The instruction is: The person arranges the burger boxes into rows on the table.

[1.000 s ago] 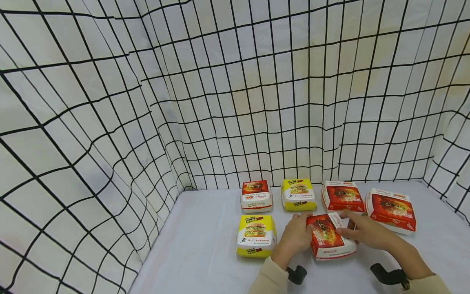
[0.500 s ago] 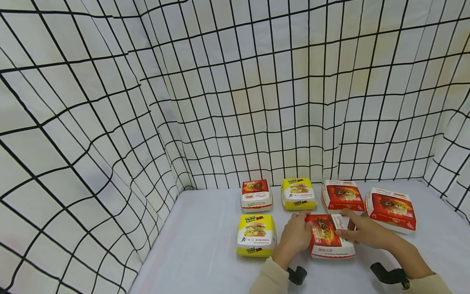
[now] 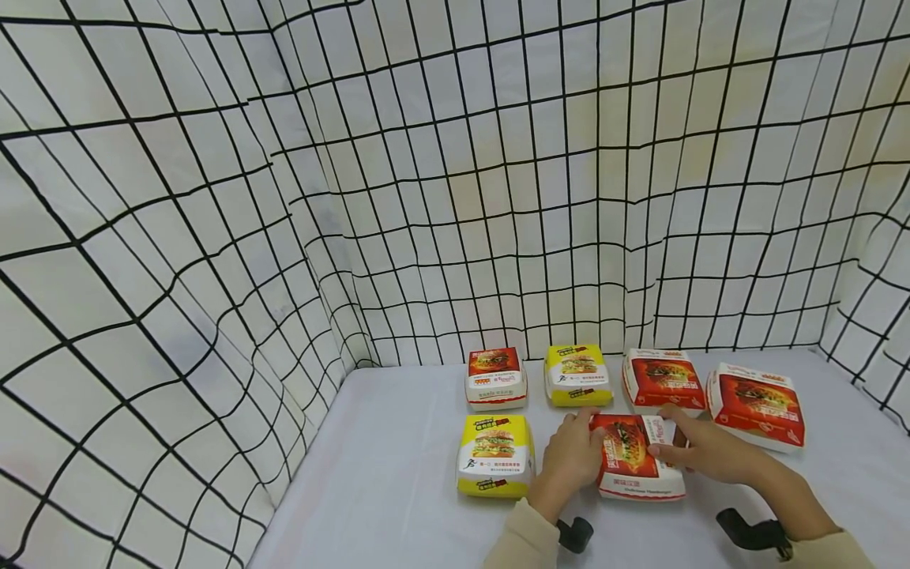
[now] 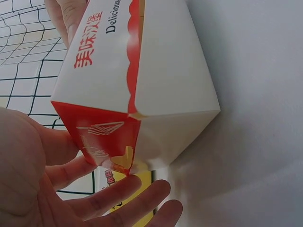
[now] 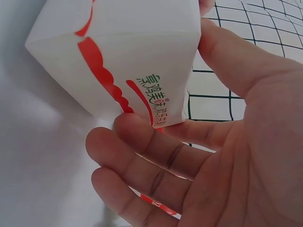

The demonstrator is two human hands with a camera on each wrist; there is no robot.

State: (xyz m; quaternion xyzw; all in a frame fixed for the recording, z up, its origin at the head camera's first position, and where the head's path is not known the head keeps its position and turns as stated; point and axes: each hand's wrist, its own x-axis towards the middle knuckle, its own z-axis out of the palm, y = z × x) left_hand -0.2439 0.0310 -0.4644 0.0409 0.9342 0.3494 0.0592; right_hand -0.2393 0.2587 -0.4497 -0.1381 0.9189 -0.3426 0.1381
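Observation:
A red-and-white burger box sits on the white table between my two hands, its burger picture facing up. My left hand holds its left side, with thumb and forefinger at the red side panel and the other fingers spread loosely. On the opposite side, my right hand holds the box with the thumb at the top edge and fingertips against the white side panel. Part of the box's right side is hidden by that hand in the head view.
Left of my left hand stands a yellow-and-white burger box. Along the back sit a small red-and-white box, another yellow box and two larger red boxes. A white wall with black grid lines rises behind the table.
The held burger box has turned slightly clockwise, so its front edge now lies straighter, and it has shifted a little left. My hands have stayed nearly in place.

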